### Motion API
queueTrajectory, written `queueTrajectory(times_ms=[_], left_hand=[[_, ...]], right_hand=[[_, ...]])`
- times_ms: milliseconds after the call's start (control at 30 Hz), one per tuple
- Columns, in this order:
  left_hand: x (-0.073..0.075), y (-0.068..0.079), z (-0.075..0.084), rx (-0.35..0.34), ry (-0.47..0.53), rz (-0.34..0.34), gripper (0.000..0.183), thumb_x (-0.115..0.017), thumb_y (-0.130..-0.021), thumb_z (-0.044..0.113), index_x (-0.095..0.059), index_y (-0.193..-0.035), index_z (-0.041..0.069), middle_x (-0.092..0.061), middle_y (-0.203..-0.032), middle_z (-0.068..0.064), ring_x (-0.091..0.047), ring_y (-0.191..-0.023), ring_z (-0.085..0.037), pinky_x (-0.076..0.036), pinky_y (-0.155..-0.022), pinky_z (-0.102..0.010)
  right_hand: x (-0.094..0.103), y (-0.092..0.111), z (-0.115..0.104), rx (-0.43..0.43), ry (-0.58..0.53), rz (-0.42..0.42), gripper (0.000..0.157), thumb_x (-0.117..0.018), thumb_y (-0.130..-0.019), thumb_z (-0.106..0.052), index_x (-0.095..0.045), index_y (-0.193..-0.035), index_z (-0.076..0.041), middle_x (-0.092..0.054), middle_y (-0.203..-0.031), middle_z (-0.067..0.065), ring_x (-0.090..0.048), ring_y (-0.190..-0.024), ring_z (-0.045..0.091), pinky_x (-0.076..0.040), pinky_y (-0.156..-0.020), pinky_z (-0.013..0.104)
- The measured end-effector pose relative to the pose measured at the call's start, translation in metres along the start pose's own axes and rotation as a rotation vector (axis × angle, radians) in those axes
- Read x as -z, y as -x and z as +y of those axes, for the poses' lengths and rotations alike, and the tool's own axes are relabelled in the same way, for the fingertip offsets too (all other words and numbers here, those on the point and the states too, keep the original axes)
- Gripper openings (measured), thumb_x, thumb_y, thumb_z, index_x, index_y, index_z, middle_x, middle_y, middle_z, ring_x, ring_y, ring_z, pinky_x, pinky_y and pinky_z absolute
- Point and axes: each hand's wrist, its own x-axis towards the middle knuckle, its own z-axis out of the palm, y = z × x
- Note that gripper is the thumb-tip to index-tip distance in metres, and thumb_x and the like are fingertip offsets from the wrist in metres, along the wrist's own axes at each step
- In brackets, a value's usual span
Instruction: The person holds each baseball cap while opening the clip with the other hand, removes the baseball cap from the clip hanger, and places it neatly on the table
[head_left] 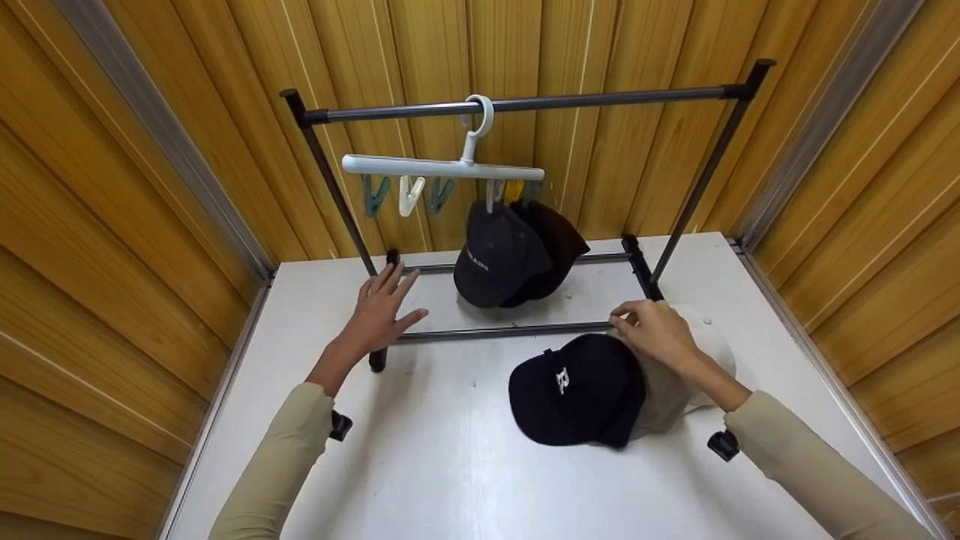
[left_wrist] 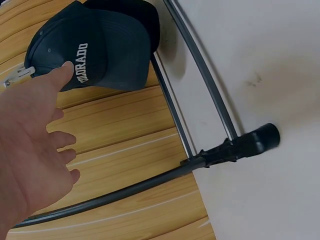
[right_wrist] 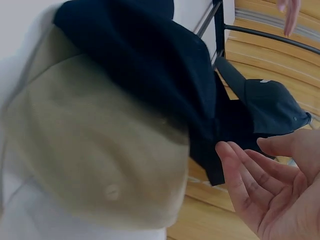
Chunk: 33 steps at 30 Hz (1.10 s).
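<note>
My right hand (head_left: pixel 656 334) is above the back of a navy cap (head_left: pixel 589 397) with a white letter on its front. Its fingers are loosely bent, and the right wrist view shows a gap between thumb and fingertips, with nothing plainly held. Under and beside the navy cap lie a beige cap (right_wrist: pixel 100 150) and a white cap (head_left: pixel 716 349). Fingers spread, my left hand (head_left: pixel 379 315) hovers by the rack's left leg, holding nothing. A dark cap lettered COLORADO (left_wrist: pixel 65 50) and a blackish cap (head_left: pixel 562 240) hang clipped from a white hanger (head_left: pixel 420 166).
The hanger hooks over the top bar (head_left: pixel 615 97) of a dark metal rack. Unused clips, including a white clip (head_left: pixel 410 196), dangle on the hanger's left side. A lower rack bar (head_left: pixel 502 331) crosses above the white tabletop (head_left: pixel 435 465). Wood-patterned walls (head_left: pixel 90 225) enclose the table.
</note>
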Motion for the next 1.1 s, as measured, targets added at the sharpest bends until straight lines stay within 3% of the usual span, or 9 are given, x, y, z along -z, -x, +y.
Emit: queueTrajectory(times_ms=[133, 367, 467, 600, 733, 833, 933, 1100], left_hand=[[0.006, -0.029, 0.016, -0.04, 0.055, 0.018, 0.063, -0.061, -0.103, 0.037, -0.043, -0.155, 0.007, -0.036, -0.163, -0.022, -0.028, -0.153, -0.044, -0.021, -0.123, -0.065], [0.009, -0.083, 0.046, -0.069, 0.195, 0.112, 0.061, -0.059, -0.104, 0.035, -0.042, -0.154, 0.004, -0.042, -0.158, -0.022, -0.036, -0.148, -0.042, -0.026, -0.121, -0.063], [0.005, -0.106, 0.057, -0.041, 0.28, 0.153, 0.063, -0.055, -0.106, 0.034, -0.035, -0.157, 0.003, -0.04, -0.159, -0.023, -0.037, -0.146, -0.042, -0.026, -0.121, -0.061], [0.006, -0.13, 0.068, 0.083, 0.423, 0.185, 0.065, -0.046, -0.109, 0.039, -0.025, -0.162, 0.009, -0.03, -0.167, -0.018, -0.031, -0.151, -0.043, -0.022, -0.124, -0.059], [0.014, -0.145, 0.075, 0.203, 0.668, 0.129, 0.061, -0.038, -0.109, 0.05, -0.024, -0.163, 0.025, -0.024, -0.171, -0.006, -0.026, -0.155, -0.039, -0.022, -0.125, -0.058], [0.017, -0.152, 0.076, 0.233, 0.818, 0.093, 0.057, -0.035, -0.109, 0.054, -0.03, -0.16, 0.029, -0.027, -0.169, -0.003, -0.028, -0.155, -0.034, -0.026, -0.124, -0.055], [0.016, -0.156, 0.076, 0.228, 0.891, 0.099, 0.054, -0.035, -0.109, 0.052, -0.035, -0.157, 0.026, -0.03, -0.167, -0.004, -0.028, -0.156, -0.028, -0.026, -0.126, -0.05], [0.014, -0.163, 0.077, 0.162, 0.964, 0.114, 0.05, -0.038, -0.11, 0.045, -0.04, -0.154, 0.021, -0.035, -0.164, -0.004, -0.031, -0.154, -0.022, -0.026, -0.126, -0.043]], right_hand=[[-0.003, -0.013, -0.01, 0.032, -0.011, 0.021, 0.018, -0.069, -0.096, -0.016, -0.079, -0.105, -0.004, -0.079, -0.089, 0.012, -0.076, -0.079, 0.029, -0.058, -0.07, 0.051], [-0.01, -0.037, -0.023, 0.069, -0.112, 0.018, 0.018, -0.067, -0.097, -0.011, -0.077, -0.106, 0.001, -0.079, -0.095, 0.016, -0.075, -0.091, 0.034, -0.057, -0.083, 0.051], [-0.014, -0.045, -0.027, 0.069, -0.149, 0.024, 0.018, -0.067, -0.096, -0.01, -0.076, -0.106, 0.002, -0.079, -0.099, 0.017, -0.075, -0.095, 0.035, -0.057, -0.084, 0.052], [-0.022, -0.054, -0.034, 0.075, -0.189, 0.028, 0.019, -0.067, -0.096, -0.01, -0.075, -0.108, 0.003, -0.078, -0.103, 0.018, -0.074, -0.099, 0.036, -0.056, -0.087, 0.052], [-0.029, -0.065, -0.043, 0.087, -0.226, 0.038, 0.024, -0.066, -0.095, -0.007, -0.072, -0.114, 0.006, -0.076, -0.109, 0.022, -0.071, -0.103, 0.039, -0.054, -0.094, 0.052], [-0.034, -0.075, -0.05, 0.097, -0.252, 0.063, 0.03, -0.066, -0.095, -0.006, -0.068, -0.121, 0.007, -0.072, -0.116, 0.025, -0.068, -0.108, 0.041, -0.052, -0.098, 0.052], [-0.035, -0.085, -0.059, 0.11, -0.281, 0.097, 0.034, -0.067, -0.095, -0.007, -0.065, -0.126, 0.008, -0.069, -0.12, 0.027, -0.065, -0.113, 0.041, -0.051, -0.099, 0.051], [-0.032, -0.098, -0.07, 0.141, -0.332, 0.125, 0.041, -0.066, -0.097, -0.007, -0.06, -0.134, 0.007, -0.064, -0.13, 0.027, -0.061, -0.121, 0.041, -0.05, -0.103, 0.05]])
